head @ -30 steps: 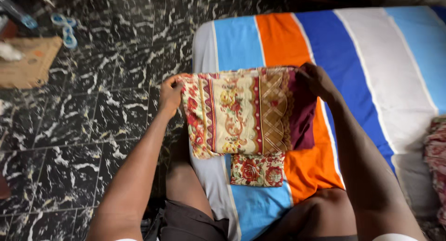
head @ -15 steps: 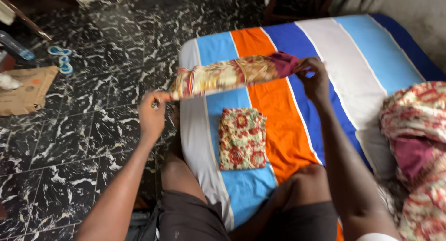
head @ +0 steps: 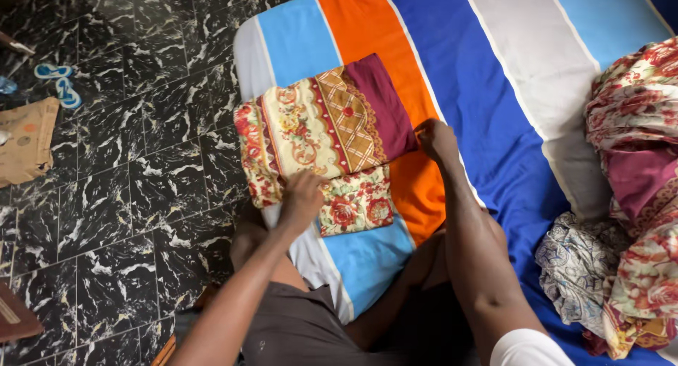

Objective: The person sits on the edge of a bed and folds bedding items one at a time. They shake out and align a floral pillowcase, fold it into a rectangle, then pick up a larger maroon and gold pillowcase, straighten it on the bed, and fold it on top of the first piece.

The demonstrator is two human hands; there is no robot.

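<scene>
A folded patterned cloth (head: 325, 126) in cream, red and maroon lies flat on the striped mattress (head: 494, 69). It overlaps the far edge of a smaller folded floral cloth (head: 357, 207). My left hand (head: 302, 196) presses down on the near edge of the large cloth, where it meets the small one. My right hand (head: 436, 138) rests at the large cloth's right corner, fingers on its edge. Whether either hand pinches the fabric is not clear.
A heap of unfolded floral and patterned clothes (head: 632, 196) lies on the mattress at the right. The dark marbled tile floor (head: 127, 196) is at the left, with blue sandals (head: 60, 84) and a piece of brown cardboard (head: 28, 140).
The large cloth was held up in the air between both hands. It now lies flat on the mattress, partly over the small folded cloth, with both hands down on it.
</scene>
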